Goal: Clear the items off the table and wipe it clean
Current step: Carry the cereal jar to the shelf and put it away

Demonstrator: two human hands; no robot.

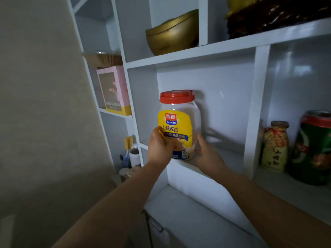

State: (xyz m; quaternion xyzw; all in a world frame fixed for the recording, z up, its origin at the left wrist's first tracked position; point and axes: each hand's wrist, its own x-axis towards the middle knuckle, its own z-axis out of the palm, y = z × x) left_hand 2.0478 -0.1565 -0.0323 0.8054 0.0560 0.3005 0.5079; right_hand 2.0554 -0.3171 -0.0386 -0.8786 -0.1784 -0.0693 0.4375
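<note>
A clear plastic oatmeal jar point(179, 120) with a red lid and a yellow label stands upright in a compartment of the white shelf unit point(258, 104), near the shelf's front edge. My left hand point(160, 147) grips the jar's lower left side, fingers over the label. My right hand point(206, 154) is at the jar's lower right base, thumb touching it. Both arms reach up from the bottom of the view. The table is out of sight.
A gold bowl point(173, 34) sits on the shelf above. A ceramic bottle point(275, 147) and a green tin point(313, 149) fill the compartment to the right. A pink box point(114, 90) stands on the left shelf, small bottles point(134, 154) below it.
</note>
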